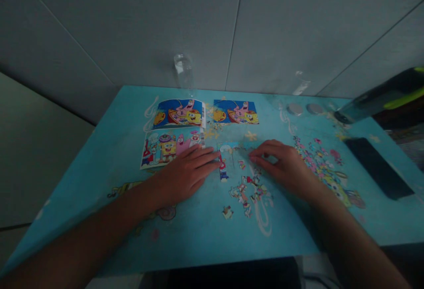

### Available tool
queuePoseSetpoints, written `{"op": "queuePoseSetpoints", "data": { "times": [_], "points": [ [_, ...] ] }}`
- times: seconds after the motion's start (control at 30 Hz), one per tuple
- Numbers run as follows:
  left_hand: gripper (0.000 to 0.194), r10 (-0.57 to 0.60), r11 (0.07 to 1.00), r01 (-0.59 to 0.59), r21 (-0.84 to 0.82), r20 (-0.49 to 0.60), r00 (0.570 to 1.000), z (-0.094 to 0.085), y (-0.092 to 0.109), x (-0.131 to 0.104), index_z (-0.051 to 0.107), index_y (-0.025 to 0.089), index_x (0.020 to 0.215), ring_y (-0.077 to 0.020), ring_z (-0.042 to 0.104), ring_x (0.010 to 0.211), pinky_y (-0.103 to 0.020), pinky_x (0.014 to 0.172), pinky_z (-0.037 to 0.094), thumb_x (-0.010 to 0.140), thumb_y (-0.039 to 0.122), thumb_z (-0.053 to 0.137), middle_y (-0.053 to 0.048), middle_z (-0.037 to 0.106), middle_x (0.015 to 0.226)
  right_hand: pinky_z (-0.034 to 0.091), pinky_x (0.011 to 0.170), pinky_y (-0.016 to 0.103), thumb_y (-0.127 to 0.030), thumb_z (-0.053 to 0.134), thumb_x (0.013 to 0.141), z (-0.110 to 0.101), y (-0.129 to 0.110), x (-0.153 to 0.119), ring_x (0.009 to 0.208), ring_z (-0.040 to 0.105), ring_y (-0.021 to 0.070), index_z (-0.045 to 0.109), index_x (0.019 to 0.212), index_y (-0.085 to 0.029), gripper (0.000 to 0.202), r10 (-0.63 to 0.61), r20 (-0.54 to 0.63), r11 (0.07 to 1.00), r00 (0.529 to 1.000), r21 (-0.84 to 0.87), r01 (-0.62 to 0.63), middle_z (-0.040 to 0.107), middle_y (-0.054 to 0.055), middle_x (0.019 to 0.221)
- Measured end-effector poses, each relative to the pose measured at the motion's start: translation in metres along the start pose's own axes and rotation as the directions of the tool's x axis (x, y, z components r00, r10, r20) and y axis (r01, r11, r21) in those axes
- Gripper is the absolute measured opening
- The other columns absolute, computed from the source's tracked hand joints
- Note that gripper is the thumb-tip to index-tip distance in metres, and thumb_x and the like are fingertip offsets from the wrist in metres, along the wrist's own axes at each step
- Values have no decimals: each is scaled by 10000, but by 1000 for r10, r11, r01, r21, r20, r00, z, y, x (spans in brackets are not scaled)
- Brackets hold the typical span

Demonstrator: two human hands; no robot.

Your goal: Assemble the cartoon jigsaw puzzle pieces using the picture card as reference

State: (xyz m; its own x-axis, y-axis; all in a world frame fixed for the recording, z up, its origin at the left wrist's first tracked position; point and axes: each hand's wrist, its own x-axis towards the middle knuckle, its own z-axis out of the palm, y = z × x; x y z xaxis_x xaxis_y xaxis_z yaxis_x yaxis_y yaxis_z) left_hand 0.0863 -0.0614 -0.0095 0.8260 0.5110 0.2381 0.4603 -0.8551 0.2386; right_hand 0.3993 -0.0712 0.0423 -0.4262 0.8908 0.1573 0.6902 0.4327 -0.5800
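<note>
My left hand [190,172] lies flat with its fingers stretched out. It covers a corner of the lower cartoon picture card [154,150], and its fingertips reach the left edge of a partly joined jigsaw puzzle [223,174]. To the right of that, my right hand [280,163] is closed in a pinch at the puzzle's upper right. Whatever sits between thumb and finger is too small to make out. Several loose puzzle pieces [245,196] are scattered below, between the hands. One piece [227,212] lies apart, closer to me.
Behind stand a second picture card [179,114], an assembled puzzle of the same scene [236,112] and a clear bottle [183,71]. Two round lids [294,109] lie back right. A dark flat case [377,167] and a dark bottle [374,96] are at the right. A wall borders the table's far edge.
</note>
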Motion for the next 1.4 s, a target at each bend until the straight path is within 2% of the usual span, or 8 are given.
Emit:
{"op": "queuePoseSetpoints", "data": {
  "times": [0.13,0.2,0.5,0.67,0.87,1.1,1.23,1.4],
  "points": [
    [465,8,1000,-8,0,-3,1000,-1,0,0,495,223,1471,-250,400,1468,-549,1235,305,1013,157,451,-76,471,1565,513,798,323,-325,724,926,-8,-1,-7,859,665,171,738,928,-269,57,-48,255,999,966,13,47,723,0,893],
    [471,9,1000,-9,-2,-7,1000,-1,0,-1,486,228,1480,-249,401,1468,-550,1232,310,1015,160,450,-77,473,1563,509,806,319,-306,732,919,-5,-1,-9,870,663,166,732,949,-277,42,-70,301,997,951,3,72,715,-7,908],
    [476,1,1000,-1,-11,2,1000,-1,1,-1,476,236,1488,-251,389,1477,-556,1237,301,1018,162,452,-77,463,1570,510,860,339,-221,709,921,3,-4,-8,889,667,173,717,940,-257,42,-95,295,995,951,8,97,715,4,918],
    [450,-8,1000,7,-23,-14,1000,-2,3,1,506,230,1464,-250,414,1460,-539,1225,323,1021,171,455,-77,494,1547,519,778,297,-211,667,945,5,-8,-8,807,668,149,710,935,-260,65,-95,264,995,960,56,83,720,-13,879],
    [418,-9,999,8,-31,-45,999,-1,3,3,548,228,1419,-245,437,1443,-533,1213,339,1014,166,466,-78,522,1523,524,837,315,-225,599,1000,11,-20,1,886,675,160,718,1033,-243,125,-201,272,974,941,157,162,738,24,946],
    [407,-3,1000,4,7,-23,1000,1,2,1,539,201,1416,-250,401,1460,-523,1227,320,1016,175,469,-71,490,1549,495,938,400,-212,558,1017,31,-22,9,991,643,202,701,1105,-235,170,-230,213,973,950,56,223,724,40,1037],
    [416,6,1000,-5,12,-22,1000,0,3,1,523,193,1430,-246,390,1465,-508,1244,296,1018,178,466,-64,481,1556,498,952,418,-221,550,1019,29,-21,6,1018,632,218,705,1123,-227,188,-197,167,980,966,15,197,702,65,1089],
    [401,3,1000,-2,6,-30,1000,-3,4,3,543,190,1412,-248,415,1448,-499,1229,320,1021,167,455,-69,507,1535,506,908,430,-348,659,966,27,-19,-2,973,629,242,727,1114,-244,194,-143,182,986,973,-58,156,682,72,1015]
  ]
}}
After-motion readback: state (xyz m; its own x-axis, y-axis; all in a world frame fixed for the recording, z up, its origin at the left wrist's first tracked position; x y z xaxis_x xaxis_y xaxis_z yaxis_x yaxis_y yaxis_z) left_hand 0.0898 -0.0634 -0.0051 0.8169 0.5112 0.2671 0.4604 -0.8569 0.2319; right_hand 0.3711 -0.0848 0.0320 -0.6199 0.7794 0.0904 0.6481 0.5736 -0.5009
